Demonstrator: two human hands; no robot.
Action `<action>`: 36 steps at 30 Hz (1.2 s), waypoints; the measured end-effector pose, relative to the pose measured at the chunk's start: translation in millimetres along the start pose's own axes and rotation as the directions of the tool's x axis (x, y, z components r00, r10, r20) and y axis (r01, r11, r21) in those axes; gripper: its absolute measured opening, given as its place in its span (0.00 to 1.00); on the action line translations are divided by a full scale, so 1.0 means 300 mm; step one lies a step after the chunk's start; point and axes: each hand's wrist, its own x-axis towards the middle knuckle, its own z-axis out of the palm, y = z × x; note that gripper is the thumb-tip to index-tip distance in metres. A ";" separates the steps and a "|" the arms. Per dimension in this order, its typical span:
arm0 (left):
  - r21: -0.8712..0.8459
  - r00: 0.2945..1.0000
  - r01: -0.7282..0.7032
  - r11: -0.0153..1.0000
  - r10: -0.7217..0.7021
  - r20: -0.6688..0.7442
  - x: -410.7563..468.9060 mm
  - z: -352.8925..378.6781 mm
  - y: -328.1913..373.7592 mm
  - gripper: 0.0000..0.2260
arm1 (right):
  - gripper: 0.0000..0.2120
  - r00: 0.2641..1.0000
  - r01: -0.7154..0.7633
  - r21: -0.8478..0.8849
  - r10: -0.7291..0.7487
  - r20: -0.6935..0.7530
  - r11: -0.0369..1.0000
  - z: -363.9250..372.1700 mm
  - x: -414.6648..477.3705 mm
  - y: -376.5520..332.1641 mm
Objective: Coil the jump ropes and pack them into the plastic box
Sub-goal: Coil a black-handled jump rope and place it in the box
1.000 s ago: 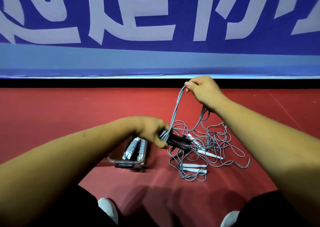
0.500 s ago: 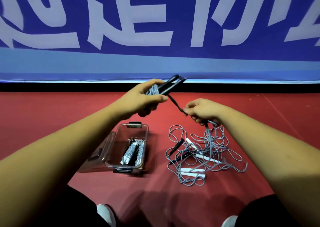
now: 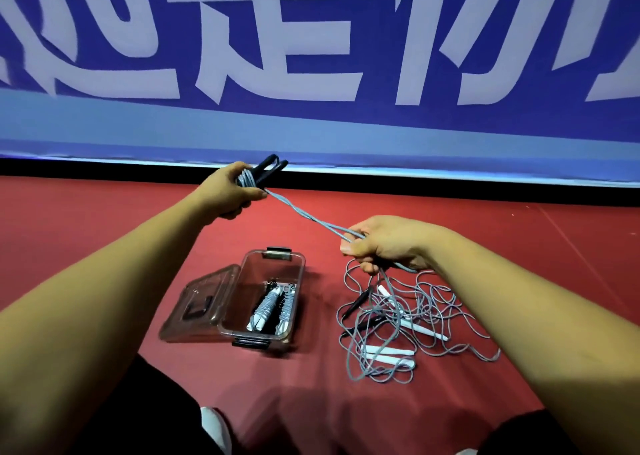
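My left hand (image 3: 231,191) grips the two black handles (image 3: 268,168) of a grey jump rope, with a few turns of cord wound round them, raised above the floor. The doubled grey cord (image 3: 304,216) runs taut down to my right hand (image 3: 384,243), which grips it. Below my right hand, a tangle of grey ropes (image 3: 408,323) with white and black handles lies on the red floor. The clear plastic box (image 3: 242,302) stands open between my arms and holds coiled ropes (image 3: 272,307).
The box lid (image 3: 199,307) lies flat, hinged open to the left. A blue banner wall (image 3: 311,73) with white characters rises behind the red floor (image 3: 104,229). My dark-trousered legs and white shoes (image 3: 214,427) sit at the bottom edge.
My left hand lifted the black handles from near the floor to well above the box. My right hand dropped from high to lower right, pulling the doubled cord taut between the hands.
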 end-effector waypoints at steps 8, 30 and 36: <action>0.335 0.963 -0.268 0.903 0.257 0.079 -0.072 0.079 0.071 0.15 | 0.09 0.978 -0.205 -0.549 0.152 -0.141 0.810 -0.016 -0.004 0.091; 0.572 0.958 -0.245 0.783 0.287 0.018 -0.047 0.132 0.105 0.17 | 0.09 0.946 0.193 -0.089 -0.210 -0.248 0.977 0.115 0.017 -0.096; 0.747 0.911 -0.410 0.523 0.202 0.359 -0.099 0.205 0.096 0.11 | 0.08 0.831 0.235 -0.456 -0.421 -0.364 0.858 0.066 -0.007 -0.130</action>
